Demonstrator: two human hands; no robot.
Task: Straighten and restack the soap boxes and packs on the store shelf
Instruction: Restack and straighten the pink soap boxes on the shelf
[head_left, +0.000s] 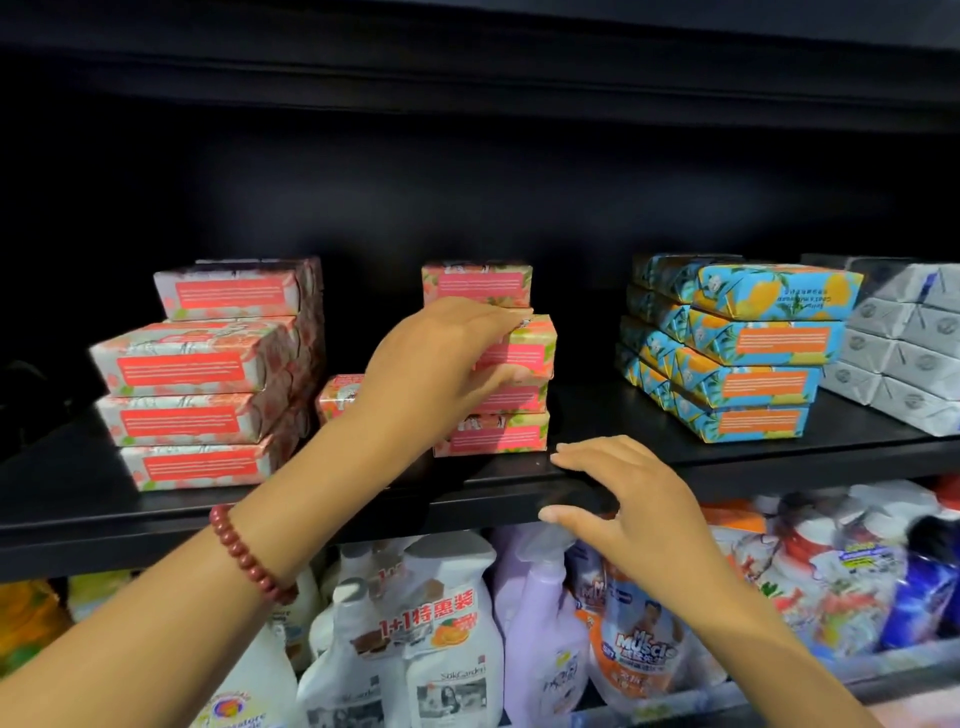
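- Hovering at the front edge of the shelf (156, 525), the right hand (639, 499) has its fingers spread and holds nothing.
- The left hand (436, 358), fingers on top and thumb below, grips the second pink box (524, 345) of the middle stack (493, 436).
- That stack stands between a taller pink stack (202, 374) and the blue-orange packs (743, 358).
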